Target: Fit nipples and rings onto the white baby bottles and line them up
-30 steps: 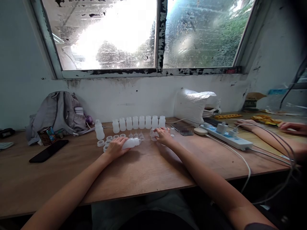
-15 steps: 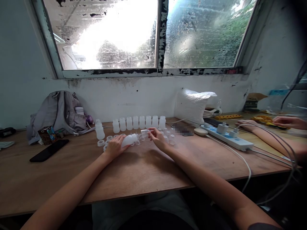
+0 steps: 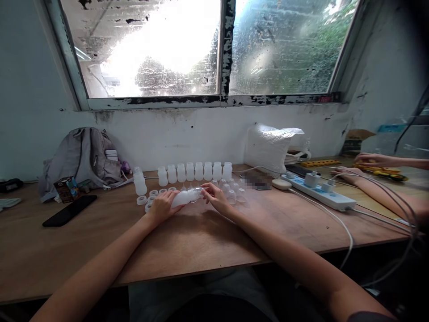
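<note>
Bottle (image 3: 180,199) is clamped in left grip (image 3: 163,204), tipped nearly flat over the counter (image 3: 187,250), mouth pointed at right grip (image 3: 216,197). Clear cap (image 3: 197,192) is pinched in the fingertips of right grip. Change over the last second: cap has been carried over from the spare caps (image 3: 231,197) right of right grip and is now held at the bottle mouth. Meaning: fitting is judged to be under way; whether cap is seated can't be told. Rings (image 3: 141,200) are laid just beyond left grip; bottle row (image 3: 190,171) is stood behind both grips.
</note>
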`<state>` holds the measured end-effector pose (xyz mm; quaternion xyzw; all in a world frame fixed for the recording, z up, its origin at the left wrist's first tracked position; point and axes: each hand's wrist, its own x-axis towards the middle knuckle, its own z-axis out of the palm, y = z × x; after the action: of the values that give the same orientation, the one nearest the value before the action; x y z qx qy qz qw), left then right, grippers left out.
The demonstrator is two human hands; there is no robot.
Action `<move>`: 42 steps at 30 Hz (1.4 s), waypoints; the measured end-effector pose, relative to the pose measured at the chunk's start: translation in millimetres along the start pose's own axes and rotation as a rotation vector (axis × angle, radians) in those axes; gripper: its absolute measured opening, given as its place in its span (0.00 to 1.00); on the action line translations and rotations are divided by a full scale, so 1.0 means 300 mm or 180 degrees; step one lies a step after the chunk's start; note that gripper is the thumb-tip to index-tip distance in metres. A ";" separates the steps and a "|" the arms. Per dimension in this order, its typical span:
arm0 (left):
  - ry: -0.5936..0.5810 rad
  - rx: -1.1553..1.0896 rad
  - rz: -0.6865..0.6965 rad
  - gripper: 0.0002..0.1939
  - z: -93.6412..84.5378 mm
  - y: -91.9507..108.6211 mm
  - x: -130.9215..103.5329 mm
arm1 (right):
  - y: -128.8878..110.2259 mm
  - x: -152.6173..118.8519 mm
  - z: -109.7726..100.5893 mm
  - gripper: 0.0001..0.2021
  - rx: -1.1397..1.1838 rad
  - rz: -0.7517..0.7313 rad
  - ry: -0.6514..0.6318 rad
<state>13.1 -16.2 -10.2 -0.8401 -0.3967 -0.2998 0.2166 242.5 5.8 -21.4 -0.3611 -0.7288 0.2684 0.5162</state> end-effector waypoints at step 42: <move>-0.0159 -0.0262 0.0307 0.20 -0.026 -0.015 -0.012 | -0.029 -0.018 0.003 0.15 0.0550 0.0128 -0.0372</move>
<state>5.0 -20.1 -6.6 -0.8737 -0.3483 -0.2841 0.1861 240.7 -3.6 -18.2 -0.3135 -0.7244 0.3612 0.4965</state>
